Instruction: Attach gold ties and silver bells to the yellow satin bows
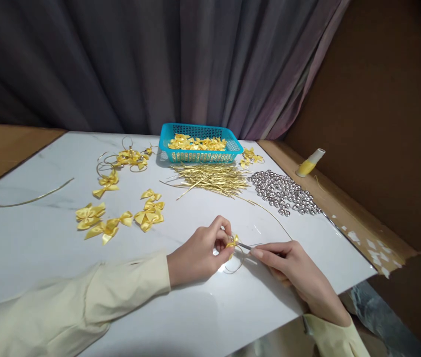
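Observation:
My left hand [203,250] pinches a small yellow ribbon bow [232,242] low over the white table [46,258]. My right hand [292,267] is closed on a thin gold cord [270,213] that runs into the bow and loops under it. The two hands almost touch at the bow. Several loose yellow bows [121,218] lie to the left of my left hand. A pile of gold cords [212,179] and a heap of silver bells [284,192] lie beyond my hands.
A blue basket [199,156] with yellow bows stands at the back centre. Finished bows with cord loops [128,159] lie to its left. A long gold strip [24,198] lies far left. A yellow thread spool [310,162] rests on the brown ledge right. Curtain behind.

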`<state>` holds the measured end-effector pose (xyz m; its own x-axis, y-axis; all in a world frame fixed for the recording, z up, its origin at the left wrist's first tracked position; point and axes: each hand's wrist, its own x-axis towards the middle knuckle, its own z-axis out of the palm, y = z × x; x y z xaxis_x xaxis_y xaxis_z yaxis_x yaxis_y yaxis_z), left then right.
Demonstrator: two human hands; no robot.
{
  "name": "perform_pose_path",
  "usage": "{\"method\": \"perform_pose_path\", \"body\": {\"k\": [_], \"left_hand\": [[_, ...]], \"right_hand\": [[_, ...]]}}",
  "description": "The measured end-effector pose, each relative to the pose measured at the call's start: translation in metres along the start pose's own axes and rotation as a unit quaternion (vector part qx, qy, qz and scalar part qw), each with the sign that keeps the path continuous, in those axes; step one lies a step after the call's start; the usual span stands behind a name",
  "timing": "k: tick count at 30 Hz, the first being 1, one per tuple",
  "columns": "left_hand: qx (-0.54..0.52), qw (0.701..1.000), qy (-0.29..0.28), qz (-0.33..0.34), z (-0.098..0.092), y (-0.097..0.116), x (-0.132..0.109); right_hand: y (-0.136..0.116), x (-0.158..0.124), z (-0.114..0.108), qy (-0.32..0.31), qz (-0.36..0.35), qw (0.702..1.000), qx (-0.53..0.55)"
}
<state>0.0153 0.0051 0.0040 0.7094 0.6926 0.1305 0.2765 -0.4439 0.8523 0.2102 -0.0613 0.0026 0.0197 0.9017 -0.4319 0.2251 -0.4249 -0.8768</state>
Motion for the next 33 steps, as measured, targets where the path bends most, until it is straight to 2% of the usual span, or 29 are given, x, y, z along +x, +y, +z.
{"method": "perform_pose_path", "body": {"k": [29, 33], "left_hand": [[0.004, 1.000, 0.002, 0.010, 0.001, -0.001, 0.001], [0.000, 1.000, 0.003, 0.008, 0.000, -0.001, 0.001]], "right_hand": [[-0.009, 0.008, -0.003, -0.026, -0.012, 1.000, 0.002], [-0.008, 0.009, -0.007, -0.057, 0.000, 0.998, 0.034]]}}
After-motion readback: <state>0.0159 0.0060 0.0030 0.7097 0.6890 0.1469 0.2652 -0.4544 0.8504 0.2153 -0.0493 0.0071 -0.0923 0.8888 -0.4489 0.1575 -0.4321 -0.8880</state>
